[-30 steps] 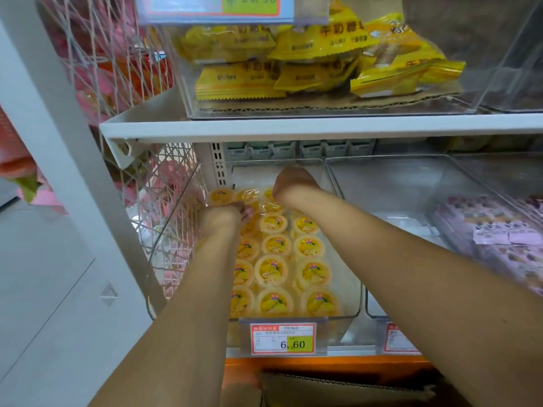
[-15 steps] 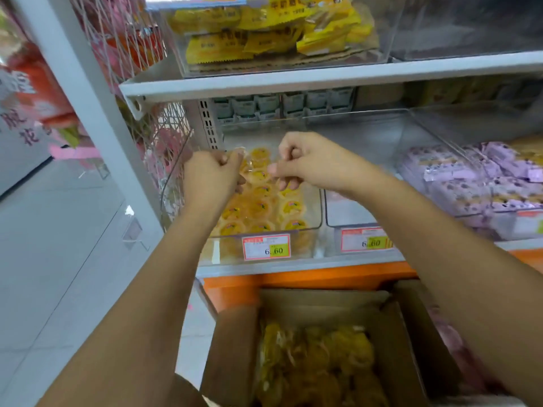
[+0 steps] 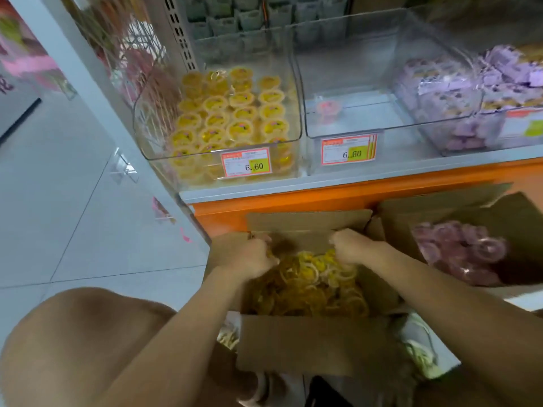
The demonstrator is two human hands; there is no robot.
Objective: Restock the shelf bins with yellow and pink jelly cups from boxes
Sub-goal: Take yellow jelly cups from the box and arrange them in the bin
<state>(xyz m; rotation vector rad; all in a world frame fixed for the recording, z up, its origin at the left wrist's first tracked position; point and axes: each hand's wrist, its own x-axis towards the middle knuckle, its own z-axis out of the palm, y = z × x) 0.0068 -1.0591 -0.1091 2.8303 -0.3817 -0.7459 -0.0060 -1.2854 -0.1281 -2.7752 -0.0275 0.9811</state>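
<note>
A: While both hands are down in the box, how far along w/ the restock?

B: Biggest first. The shelf (image 3: 352,174) has clear bins in a row. The left bin (image 3: 147,127) is packed w/ yellow cups (image 3: 232,118), rows front to back, stacked at least two deep up front. I'd say that one's nearly done, some room on top.

A: And the pink side?

B: The middle bin (image 3: 346,77) is next to it, pretty much bare. Only one pink cup (image 3: 327,108) on its floor. So pink is basically all left to do. The bin to the right holds purple packs (image 3: 446,92), not our job.

A: Stock on the floor?

B: Two boxes below the shelf. The yellow box (image 3: 296,342) is right in front of the person, flaps open, approx. half full of loose yellow cups. The pink box (image 3: 458,210) sits just beside it on the right, w/ a heap of pink cups inside, looks untouched.

A: Hands?

B: Left hand (image 3: 245,254) is curled shut in the yellow pile at the box's far left. Right hand (image 3: 351,245) same, curled over the cups at the far right. Fingers are hidden under the knuckles and it's blurry, so can't tell if either has cups gripped yet. My guess: scooping another yellow batch.
</note>
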